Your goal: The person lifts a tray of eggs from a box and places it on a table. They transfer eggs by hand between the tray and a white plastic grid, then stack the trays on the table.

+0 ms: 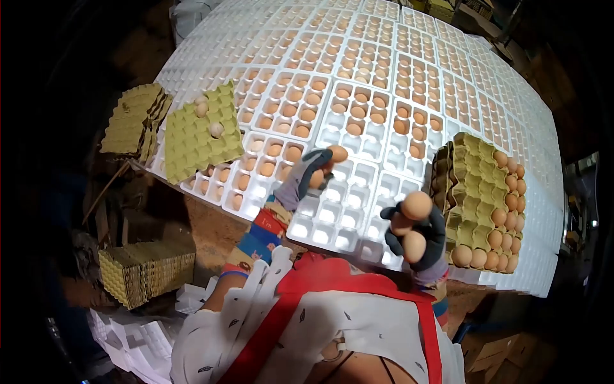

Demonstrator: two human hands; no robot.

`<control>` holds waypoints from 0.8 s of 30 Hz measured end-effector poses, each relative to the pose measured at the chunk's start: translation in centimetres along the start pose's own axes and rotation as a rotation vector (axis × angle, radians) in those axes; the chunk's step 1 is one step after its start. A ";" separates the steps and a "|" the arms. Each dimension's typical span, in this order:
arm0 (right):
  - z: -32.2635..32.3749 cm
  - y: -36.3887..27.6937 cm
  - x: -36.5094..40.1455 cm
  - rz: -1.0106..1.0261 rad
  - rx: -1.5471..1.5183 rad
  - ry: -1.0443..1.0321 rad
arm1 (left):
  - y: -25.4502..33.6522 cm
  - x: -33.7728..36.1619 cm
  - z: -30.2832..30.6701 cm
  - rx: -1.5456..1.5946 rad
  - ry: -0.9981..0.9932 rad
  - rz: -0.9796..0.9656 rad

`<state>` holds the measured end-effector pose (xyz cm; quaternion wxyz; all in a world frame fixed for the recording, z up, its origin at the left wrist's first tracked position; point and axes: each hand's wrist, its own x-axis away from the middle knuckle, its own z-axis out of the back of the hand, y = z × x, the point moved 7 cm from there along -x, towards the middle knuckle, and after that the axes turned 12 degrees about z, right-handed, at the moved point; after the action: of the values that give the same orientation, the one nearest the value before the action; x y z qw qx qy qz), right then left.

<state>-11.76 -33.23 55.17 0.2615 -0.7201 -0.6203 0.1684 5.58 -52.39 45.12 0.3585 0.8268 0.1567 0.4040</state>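
Observation:
My left hand (pixel 300 178), in a dark-palmed glove, is closed around brown eggs (pixel 337 153) above the white foam trays. My right hand (pixel 436 233), gloved the same way, cups several eggs (pixel 416 206) beside the stacked pulp trays. Between the two hands lies a white foam tray (pixel 329 221) with bare cups. Just beyond it, another foam tray (pixel 348 142) has brown eggs in its far cups. To the right, the top yellowish pulp tray (pixel 476 205) carries eggs along its right and near sides.
Foam trays filled with eggs (pixel 313 51) cover the table into the distance. At left, a pulp tray (pixel 182 144) with a few eggs rests on them, next to stacked pulp trays (pixel 131 125). Lower left stand more pulp trays (pixel 147 269) and white foam pieces (pixel 137 342).

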 end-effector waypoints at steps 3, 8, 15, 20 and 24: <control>2.7 2.6 -4.4 -0.052 0.605 0.157 | 5.8 -2.5 2.4 -0.879 0.507 -0.089; 1.4 2.8 -13.5 0.196 1.896 0.125 | 9.9 -6.0 -0.1 -1.611 0.547 -0.055; 2.9 3.4 -21.4 0.172 2.074 0.248 | 10.3 -13.1 -1.2 -1.750 0.455 -0.196; 4.8 2.8 -23.4 0.191 2.137 0.164 | 9.8 -10.8 2.0 -0.189 -0.019 -0.161; 5.0 5.8 -21.9 0.688 2.070 0.018 | 6.9 -10.1 2.0 -0.111 -0.234 -0.420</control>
<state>-13.76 -54.44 45.96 0.6843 -0.2871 0.0587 0.6677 0.61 -63.67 43.59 0.4951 0.7963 0.2601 0.2303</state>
